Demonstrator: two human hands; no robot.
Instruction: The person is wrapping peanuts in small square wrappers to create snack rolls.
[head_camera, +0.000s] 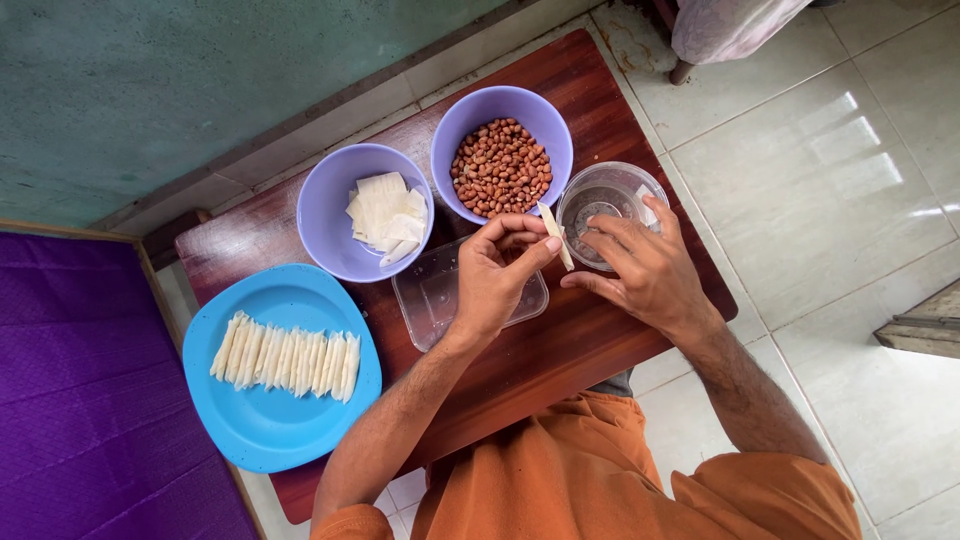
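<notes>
Wrapper strip (553, 233) is pinched in the left hand (497, 270), held over a clear tub (425, 300) on a small dark-red wooden bench (560, 345). Right hand (640, 270) is loosely open, fingertips dipped in a clear bowl (640, 185), gripping nothing. Peanuts bowl (470, 115), wrappers bowl (325, 215) and blue plate (270, 425) of rolls share the bench; pale floor tiles (850, 200), teal wall (150, 80), purple mat (70, 400) around it.

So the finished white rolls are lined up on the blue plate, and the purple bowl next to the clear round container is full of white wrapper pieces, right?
Not quite. In the head view, the purple bowl next to the clear round container holds brown peanuts. The white wrapper pieces are in the other purple bowl, nearer the blue plate, where the white rolls are indeed lined up.
</notes>
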